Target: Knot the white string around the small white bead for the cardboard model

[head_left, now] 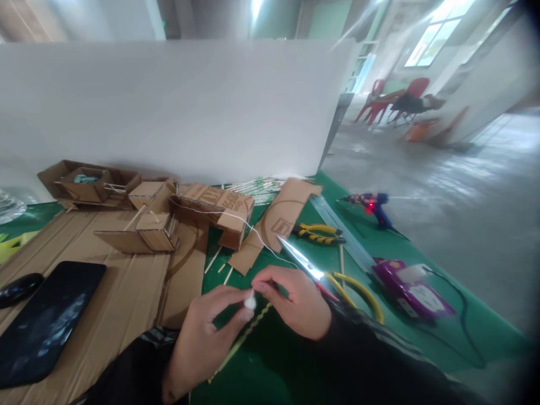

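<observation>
Fingertips of left hand (pixel 206 332) and right hand (pixel 295 301) pinch shut on the white string (pixel 253 230) end over the green mat (pixel 295 360) (string runs back to the cardboard model (pixel 215 211)); best kept taut, scissors (pixel 312 270) nearby.

A craft workbench in a large workshop hall: a green table (pixel 295 360) strewn with cardboard pieces (pixel 278 219), scissors (pixel 320 275), pliers (pixel 318 232) and a glue gun (pixel 373 205), with bare concrete floor (pixel 442 185) and red chairs (pixel 405 98) behind.
</observation>
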Tool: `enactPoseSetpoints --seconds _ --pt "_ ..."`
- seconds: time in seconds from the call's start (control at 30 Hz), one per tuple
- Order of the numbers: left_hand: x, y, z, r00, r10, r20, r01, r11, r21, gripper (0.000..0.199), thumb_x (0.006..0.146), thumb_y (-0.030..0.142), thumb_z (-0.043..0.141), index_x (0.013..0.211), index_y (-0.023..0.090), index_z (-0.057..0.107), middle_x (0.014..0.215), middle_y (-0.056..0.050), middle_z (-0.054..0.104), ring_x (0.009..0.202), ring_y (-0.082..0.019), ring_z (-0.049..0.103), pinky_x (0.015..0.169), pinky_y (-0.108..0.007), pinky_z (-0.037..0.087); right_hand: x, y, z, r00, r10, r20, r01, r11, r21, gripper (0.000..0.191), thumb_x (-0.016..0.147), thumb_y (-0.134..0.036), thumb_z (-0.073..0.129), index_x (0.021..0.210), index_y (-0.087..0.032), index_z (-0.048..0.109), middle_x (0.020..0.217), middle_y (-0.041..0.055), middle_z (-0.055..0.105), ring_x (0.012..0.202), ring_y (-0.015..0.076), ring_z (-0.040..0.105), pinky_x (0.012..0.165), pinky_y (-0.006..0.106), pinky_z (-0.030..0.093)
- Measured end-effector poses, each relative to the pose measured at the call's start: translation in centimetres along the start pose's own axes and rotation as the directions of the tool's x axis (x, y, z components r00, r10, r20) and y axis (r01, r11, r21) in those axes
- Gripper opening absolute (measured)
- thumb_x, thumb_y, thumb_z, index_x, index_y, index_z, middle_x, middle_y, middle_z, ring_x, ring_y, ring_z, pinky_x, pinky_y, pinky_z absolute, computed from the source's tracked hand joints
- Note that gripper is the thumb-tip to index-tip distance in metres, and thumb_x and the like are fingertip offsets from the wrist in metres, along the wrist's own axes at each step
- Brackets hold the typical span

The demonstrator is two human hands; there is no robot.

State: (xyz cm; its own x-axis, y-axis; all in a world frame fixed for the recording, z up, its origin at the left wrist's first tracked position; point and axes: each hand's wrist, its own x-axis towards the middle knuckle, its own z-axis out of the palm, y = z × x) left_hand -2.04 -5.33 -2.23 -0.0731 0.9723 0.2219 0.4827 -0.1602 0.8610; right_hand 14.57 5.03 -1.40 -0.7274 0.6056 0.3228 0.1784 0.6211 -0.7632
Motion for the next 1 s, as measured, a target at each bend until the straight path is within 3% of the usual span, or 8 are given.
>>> enactPoseSetpoints --seconds 0.23,0.53,0.63,0.7,0.83,1.0 --pt "-0.3 -0.8 0.2 0.994 0.085 -0.065 -0.083 0.996 0.043 0.024 0.086 0.019 0.062 0.107 0.028 0.069 0.094 0.0 0.073 0.086 -0.013 0.066 0.076 -0.021 0.05 0.2 -0.2 0.6 0.999 0.012 -0.033 -0.009 0.997 0.074 0.018 0.093 -0.023 0.053 0.083 -0.017 0.068 0.076 0.0021 0.068 0.068 0.0125 0.06 0.063 0.022 0.044" --pt "-0.1 -0.2 0.3 0.99 0.08 -0.117 -0.07 0.994 0.088 0.018 0.085 0.019 0.061 0.1 0.027 0.068 0.087 -0.001 0.067 0.081 -0.013 0.065 0.073 -0.022 0.05 0.0 0.0 1.4 1.0 -0.006 -0.002 0.006 0.997 0.079 0.015 0.088 -0.014 0.056 0.079 -0.017 0.068 0.07 0.0002 0.063 0.062 0.0104 0.055 0.059 0.02 0.04" --pt "-0.3 -0.4 0.4 0.985 0.093 -0.148 -0.082 0.993 0.081 0.015 0.086 0.019 0.059 0.098 0.025 0.065 0.1 -0.003 0.065 0.096 -0.017 0.063 0.085 -0.027 0.049 -0.1 0.1 1.9 1.0 -0.019 0.018 0.017 0.997 0.078 0.015 0.085 -0.012 0.056 0.074 -0.016 0.064 0.066 -0.0005 0.06 0.061 0.0106 0.053 0.059 0.021 0.038" --pt "-0.5 -0.7 0.5 0.99 0.047 -0.136 -0.044 0.999 0.022 0.018 0.087 0.02 0.057 0.103 0.026 0.062 0.107 -0.003 0.066 0.103 -0.018 0.062 0.09 -0.029 0.049 -0.3 0.0 2.2 0.999 -0.036 0.039 0.033 0.998 0.062 0.017 0.085 -0.014 0.056 0.07 -0.016 0.062 0.063 -0.0011 0.057 0.06 0.0104 0.051 0.058 0.021 0.037" --pt "-0.9 -1.5 0.5 0.983 -0.109 -0.15 0.101 0.993 -0.058 0.017 0.087 0.024 0.059 0.104 0.025 0.058 0.098 -0.002 0.07 0.093 -0.017 0.067 0.081 -0.027 0.053 -0.6 -0.6 2.0 0.994 -0.079 0.073 0.076 0.996 0.048 0.016 0.086 -0.016 0.054 0.071 -0.016 0.06 0.064 -0.0012 0.054 0.058 0.0095 0.049 0.055 0.02 0.035" --pt "-0.4 -2.1 0.0 0.966 -0.049 -0.255 0.053 0.999 0.01 0.012 0.081 0.022 0.064 0.092 0.024 0.06 0.088 0.0 0.069 0.083 -0.016 0.067 0.076 -0.027 0.052 -0.9 -1.3 0.9 0.979 -0.191 0.065 0.189 0.981 0.039 0.013 0.083 -0.011 0.048 0.075 -0.016 0.057 0.065 -0.0003 0.053 0.057 0.0098 0.048 0.054 0.021 0.035"
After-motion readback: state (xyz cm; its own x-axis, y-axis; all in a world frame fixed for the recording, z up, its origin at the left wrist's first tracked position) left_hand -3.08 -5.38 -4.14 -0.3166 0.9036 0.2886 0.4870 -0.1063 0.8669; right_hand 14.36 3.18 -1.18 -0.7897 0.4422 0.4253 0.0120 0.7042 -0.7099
